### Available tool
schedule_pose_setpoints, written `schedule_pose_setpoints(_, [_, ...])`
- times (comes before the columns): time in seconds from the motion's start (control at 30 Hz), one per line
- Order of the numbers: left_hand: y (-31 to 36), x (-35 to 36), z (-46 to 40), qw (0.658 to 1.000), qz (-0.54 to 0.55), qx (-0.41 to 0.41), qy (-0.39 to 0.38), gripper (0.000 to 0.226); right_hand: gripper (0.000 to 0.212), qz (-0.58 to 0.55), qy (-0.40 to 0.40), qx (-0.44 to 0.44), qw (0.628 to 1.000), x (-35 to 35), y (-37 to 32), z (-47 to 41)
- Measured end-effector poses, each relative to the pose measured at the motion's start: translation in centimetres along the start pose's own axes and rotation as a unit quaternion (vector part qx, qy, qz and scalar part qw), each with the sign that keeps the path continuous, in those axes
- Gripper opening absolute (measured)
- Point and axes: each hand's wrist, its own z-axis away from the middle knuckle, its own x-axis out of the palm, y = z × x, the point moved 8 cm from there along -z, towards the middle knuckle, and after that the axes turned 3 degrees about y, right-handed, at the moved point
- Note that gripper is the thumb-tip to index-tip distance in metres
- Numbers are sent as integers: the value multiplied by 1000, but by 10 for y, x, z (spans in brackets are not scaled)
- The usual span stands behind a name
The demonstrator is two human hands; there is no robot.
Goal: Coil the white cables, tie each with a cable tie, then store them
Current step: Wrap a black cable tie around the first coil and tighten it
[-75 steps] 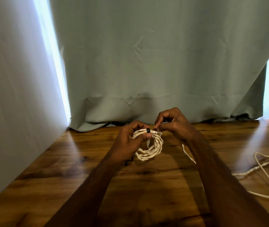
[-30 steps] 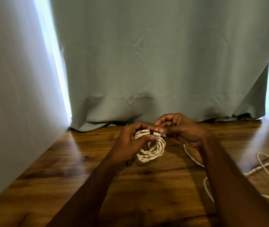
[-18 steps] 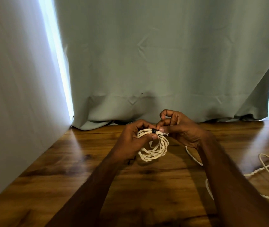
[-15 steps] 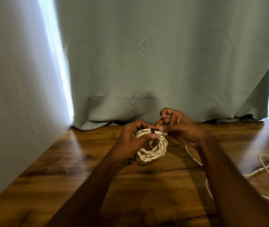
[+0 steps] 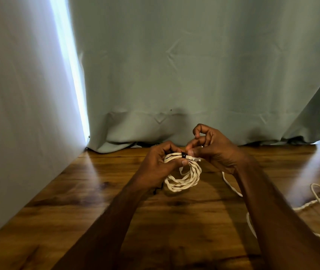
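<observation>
A coiled white twisted cable (image 5: 186, 178) hangs just above the wooden table (image 5: 77, 201). My left hand (image 5: 159, 164) grips the top of the coil from the left. A black cable tie (image 5: 183, 155) wraps the bundle beside my left thumb. My right hand (image 5: 211, 149) pinches at the tie and the cable's plug end (image 5: 193, 158), with its upper fingers curled. A second white cable (image 5: 319, 203) lies loose on the table at the right, partly hidden behind my right forearm.
A grey-green curtain (image 5: 194, 75) hangs along the far edge of the table. A pale wall (image 5: 18, 94) runs down the left side. Something small and dark (image 5: 158, 189) lies on the wood under my left wrist.
My right hand's fingers have shifted at the tie, with the index finger lifting and curling. The coil stays in my left hand. The view has drifted slightly.
</observation>
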Motion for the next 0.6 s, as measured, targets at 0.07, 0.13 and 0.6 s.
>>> schedule_pose_setpoints(0.07, [0, 0, 0, 1000, 5, 11, 1, 13, 52, 6, 33, -8, 999, -1, 3, -2])
schedule_pose_setpoints(0.13, [-3, -3, -2, 1000, 17, 9, 21, 10, 39, 17, 62, -14, 998, -1, 7, -5])
schedule_pose_setpoints(0.6, [-56, -35, -8, 962, 172, -145, 157, 6, 23, 175, 103, -64, 977, 24, 17, -13])
